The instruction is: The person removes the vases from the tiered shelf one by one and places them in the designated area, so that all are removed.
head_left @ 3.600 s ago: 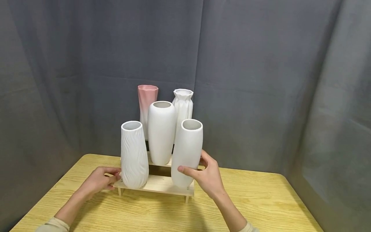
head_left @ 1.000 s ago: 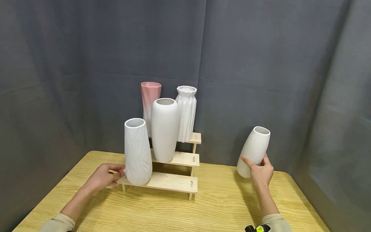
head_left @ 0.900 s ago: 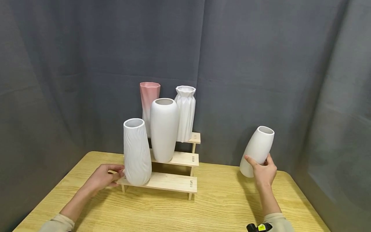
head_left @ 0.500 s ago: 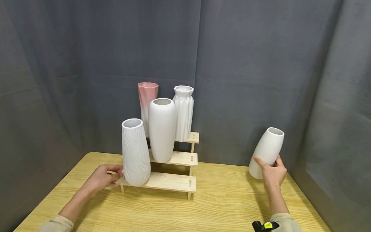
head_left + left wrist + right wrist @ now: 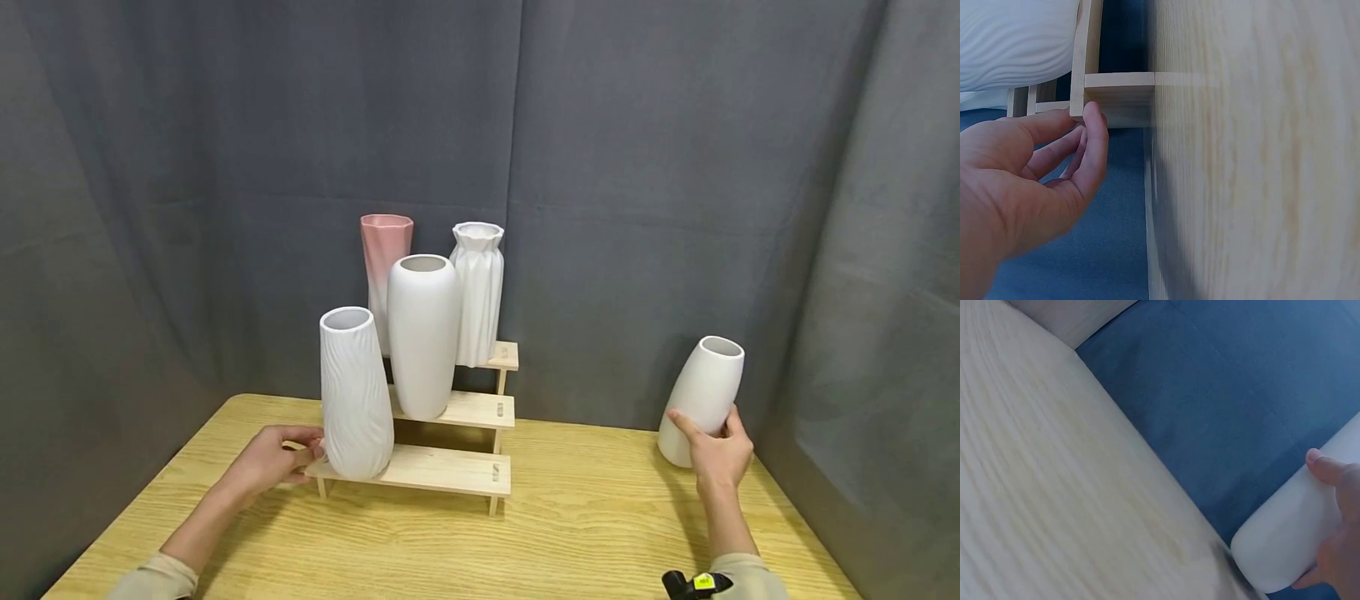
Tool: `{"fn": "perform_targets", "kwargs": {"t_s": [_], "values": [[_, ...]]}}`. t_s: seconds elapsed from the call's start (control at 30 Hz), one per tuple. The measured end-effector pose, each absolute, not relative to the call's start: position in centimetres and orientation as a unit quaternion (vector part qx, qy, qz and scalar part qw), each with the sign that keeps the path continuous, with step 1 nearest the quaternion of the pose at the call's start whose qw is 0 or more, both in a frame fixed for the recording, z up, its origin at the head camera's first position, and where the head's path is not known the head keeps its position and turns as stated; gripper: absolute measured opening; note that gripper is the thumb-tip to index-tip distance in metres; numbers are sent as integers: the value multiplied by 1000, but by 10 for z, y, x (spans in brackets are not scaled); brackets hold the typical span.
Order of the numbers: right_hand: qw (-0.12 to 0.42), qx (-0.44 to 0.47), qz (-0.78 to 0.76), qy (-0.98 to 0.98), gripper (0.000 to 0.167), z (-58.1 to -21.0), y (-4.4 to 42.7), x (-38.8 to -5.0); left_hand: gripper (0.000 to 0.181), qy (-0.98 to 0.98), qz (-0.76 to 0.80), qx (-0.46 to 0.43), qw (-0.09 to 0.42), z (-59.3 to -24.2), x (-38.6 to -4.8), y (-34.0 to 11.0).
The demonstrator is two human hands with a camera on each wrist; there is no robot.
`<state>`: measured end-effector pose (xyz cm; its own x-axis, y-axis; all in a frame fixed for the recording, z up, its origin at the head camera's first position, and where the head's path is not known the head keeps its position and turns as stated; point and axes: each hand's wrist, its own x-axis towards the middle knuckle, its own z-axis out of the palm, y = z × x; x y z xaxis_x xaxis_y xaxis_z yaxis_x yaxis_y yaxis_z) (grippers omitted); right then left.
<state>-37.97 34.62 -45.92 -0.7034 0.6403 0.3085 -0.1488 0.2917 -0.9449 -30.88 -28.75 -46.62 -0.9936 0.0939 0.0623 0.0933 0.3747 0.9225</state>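
At the table's far right, my right hand [image 5: 717, 452] grips a smooth white vase [image 5: 703, 385] round its lower body. The vase leans slightly right; its base is close to the tabletop, and I cannot tell if it touches. My left hand [image 5: 272, 457] pinches the left end of the lowest step of a three-step wooden stand [image 5: 450, 471]. In the left wrist view, thumb and fingers meet at that step's corner [image 5: 1079, 103]. A white vase with wavy ridges [image 5: 356, 408] stands on this step, beside my left fingers.
A taller smooth white vase [image 5: 423, 333] stands on the middle step. Behind it, on the top step, are a pink-and-white vase [image 5: 382, 250] and a pleated white vase [image 5: 480, 292]. Grey curtain [image 5: 637, 167] surrounds the wooden table [image 5: 570, 517] at the back and sides.
My right hand has carried the smooth white vase off the lowest step to the far right; in the last second it moved further right and slightly lower. My left hand has stayed at the stand.
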Motion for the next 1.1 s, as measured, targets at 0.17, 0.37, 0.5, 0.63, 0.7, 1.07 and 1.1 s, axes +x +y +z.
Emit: {"fn": "perform_targets", "kwargs": {"t_s": [0.17,0.37,0.5,0.63,0.7,1.07,1.1], "values": [[355,-188,571,-716,82,-466,348,-379,44,832,552,54,2,-469,-309,-291],[369,-204,579,-698,78,-474,353,-378,44,828,558,55,6,-472,-308,-294],[377,-191,568,-706,81,-482,356,-380,43,825,562,50,8,-473,-307,-293],[378,-180,544,-727,85,-486,358,-381,44,824,564,49,9,-474,-308,-292],[371,-179,530,-742,87,-484,360,-380,44,823,566,50,8,-474,-308,-291],[255,-182,447,-838,85,-431,372,-358,46,800,598,55,19,-478,-315,-296],[249,-183,448,-839,83,-425,372,-356,47,794,605,49,23,-479,-316,-297]]}}
